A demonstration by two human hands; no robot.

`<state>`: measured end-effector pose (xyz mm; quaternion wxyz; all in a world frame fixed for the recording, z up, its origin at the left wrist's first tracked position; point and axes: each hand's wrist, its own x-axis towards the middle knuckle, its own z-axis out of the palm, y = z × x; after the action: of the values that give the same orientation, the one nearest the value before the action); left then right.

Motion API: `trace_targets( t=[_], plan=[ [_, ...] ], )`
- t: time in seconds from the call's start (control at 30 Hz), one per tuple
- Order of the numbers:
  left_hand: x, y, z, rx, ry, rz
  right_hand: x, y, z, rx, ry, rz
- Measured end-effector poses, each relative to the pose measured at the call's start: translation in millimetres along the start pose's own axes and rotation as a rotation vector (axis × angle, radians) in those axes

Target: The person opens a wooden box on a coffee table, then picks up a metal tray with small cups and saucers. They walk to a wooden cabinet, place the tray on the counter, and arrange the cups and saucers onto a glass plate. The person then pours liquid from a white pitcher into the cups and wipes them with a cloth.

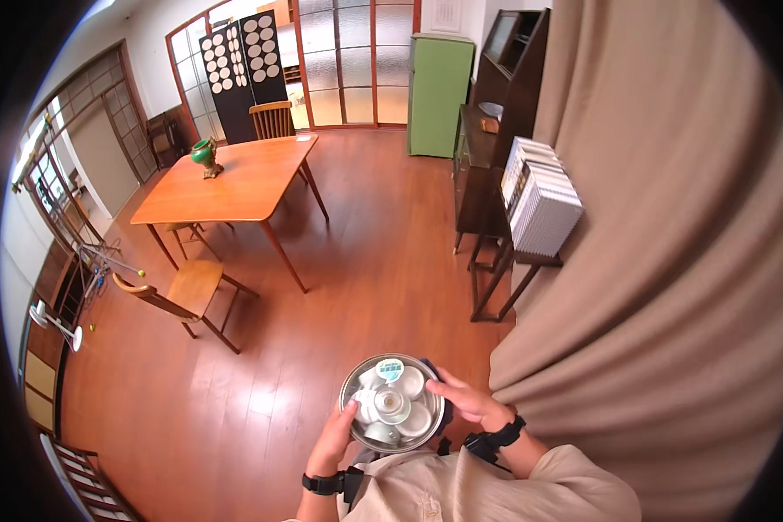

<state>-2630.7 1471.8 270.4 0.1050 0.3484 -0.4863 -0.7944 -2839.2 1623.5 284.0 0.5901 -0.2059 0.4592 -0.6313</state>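
A round pot [355, 433] with a clear glass lid [391, 425] is held in front of my waist. Through the lid several pale, round, cup-like objects [413, 419] show; their exact kind is hard to tell. A round knob [390, 402] sits at the lid's centre, and a pale blue-green sticker with writing [390, 370] lies near its far rim. My left hand [333, 436] grips the near left side, thumb over the rim. On the right side my right hand [466, 399] holds the pot, fingers partly hidden. Something dark blue [446, 417] shows beside the pot there.
A beige curtain [613, 326] hangs close on my right. Before it a dark stand [489, 303] bears a stack of books [543, 199], near a dark cabinet [479, 189] and a green refrigerator [439, 98]. Ahead left are a wooden table [235, 189] and a chair [196, 287].
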Motion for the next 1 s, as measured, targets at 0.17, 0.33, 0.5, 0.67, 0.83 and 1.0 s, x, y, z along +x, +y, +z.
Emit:
trace_targets(
  t=[0.17,0.33,0.5,0.67,0.83,1.0],
  plan=[
    [113.2,44.0,-8.8,-0.017,-0.068,0.058,98.9,-45.6,-42.9,-0.006,0.013,-0.011],
    [228.5,134.7,2.6,0.03,-0.122,0.08,190.5,-125.9,-78.0,0.091,0.062,0.014],
    [333.4,225.3,23.4,0.132,-0.237,0.072,255.9,-190.6,-113.0,0.12,0.19,-0.103],
    [446.7,267.4,42.6,0.249,-0.315,-0.005,320.5,-220.7,-169.2,0.262,0.239,-0.131],
    [561.2,296.8,70.3,0.291,-0.322,-0.075,397.6,-268.2,-241.3,0.323,0.202,-0.185],
    [677.4,353.3,100.2,0.253,-0.316,-0.038,490.2,-345.8,-319.4,0.264,0.162,-0.176]
  ],
)
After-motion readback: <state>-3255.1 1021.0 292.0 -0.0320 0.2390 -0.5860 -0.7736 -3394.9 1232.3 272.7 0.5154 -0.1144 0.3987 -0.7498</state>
